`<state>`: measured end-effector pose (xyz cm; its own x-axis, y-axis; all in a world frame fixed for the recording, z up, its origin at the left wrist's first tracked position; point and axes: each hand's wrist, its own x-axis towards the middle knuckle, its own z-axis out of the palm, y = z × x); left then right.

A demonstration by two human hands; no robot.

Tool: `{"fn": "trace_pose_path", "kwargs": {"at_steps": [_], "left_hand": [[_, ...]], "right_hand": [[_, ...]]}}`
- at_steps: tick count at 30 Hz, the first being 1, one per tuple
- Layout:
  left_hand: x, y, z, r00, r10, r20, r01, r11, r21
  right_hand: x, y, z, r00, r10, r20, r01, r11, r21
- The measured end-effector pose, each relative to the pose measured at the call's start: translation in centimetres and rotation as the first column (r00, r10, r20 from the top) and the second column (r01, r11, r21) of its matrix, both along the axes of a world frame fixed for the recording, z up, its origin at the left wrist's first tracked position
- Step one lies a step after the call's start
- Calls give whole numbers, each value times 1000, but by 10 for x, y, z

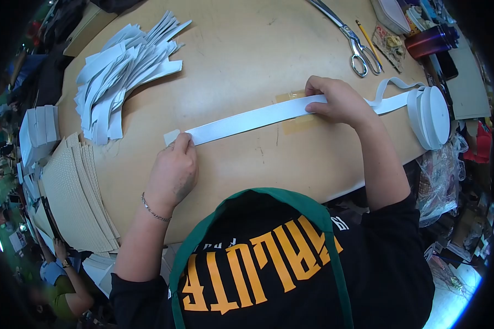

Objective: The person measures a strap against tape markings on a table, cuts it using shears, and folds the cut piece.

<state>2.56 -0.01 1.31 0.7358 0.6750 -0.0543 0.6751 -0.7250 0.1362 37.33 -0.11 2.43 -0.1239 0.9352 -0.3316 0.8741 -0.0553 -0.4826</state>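
A white elastic-looking band (252, 121) lies stretched across the table between my hands. My left hand (177, 169) pinches it near its left end, and a short pale tip pokes out past the fingers. Farther right, my right hand (337, 101) grips the same band between thumb and fingers. From there the strip runs on to a white roll (434, 118) standing at the table's right edge, with one loose loop rising beside it. Yellowish tape (297, 125) is stuck to the tabletop under the band near my right hand.
A heap of cut white strips (123, 74) lies at the upper left. Stacked beige textured sheets (74, 192) sit below it. Metal scissors (354, 44), a yellow pencil (369, 41) and a dark tumbler (431, 41) are at the upper right. Another person (66, 288) is at lower left.
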Motion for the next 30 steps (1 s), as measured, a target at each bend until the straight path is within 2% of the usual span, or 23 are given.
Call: {"fn": "trace_pose_path", "kwargs": {"at_steps": [2, 5, 8, 11, 14, 20, 23, 30], "left_hand": [[0, 0, 0, 1000, -8, 3, 8, 1000, 11], [0, 1, 1, 1000, -11, -2, 11, 1000, -5], [0, 1, 2, 999, -6, -41, 6, 1000, 3], [1, 3, 3, 998, 3, -64, -5, 999, -42], [3, 2, 5, 998, 13, -62, -15, 1000, -27], [3, 5, 6, 996, 4, -90, -10, 998, -69], [3, 6, 7, 999, 2, -37, -4, 999, -51], [4, 7, 10, 1000, 16, 9, -15, 998, -66]], "right_hand": [[1, -1, 0, 1000, 9, 4, -9, 1000, -9], [-17, -22, -1, 935, -30, 352, -129, 898, 420], [-58, -56, -29, 886, 31, 462, -287, 820, 496], [-91, -81, -45, 933, -16, 361, -212, 785, 583], [-93, -83, -44, 956, -141, 259, -52, 783, 620], [-93, -85, -45, 946, -137, 295, -47, 840, 540], [-96, -85, -42, 920, -148, 363, -44, 881, 472], [-98, -88, -45, 901, -172, 398, -38, 883, 467]]}}
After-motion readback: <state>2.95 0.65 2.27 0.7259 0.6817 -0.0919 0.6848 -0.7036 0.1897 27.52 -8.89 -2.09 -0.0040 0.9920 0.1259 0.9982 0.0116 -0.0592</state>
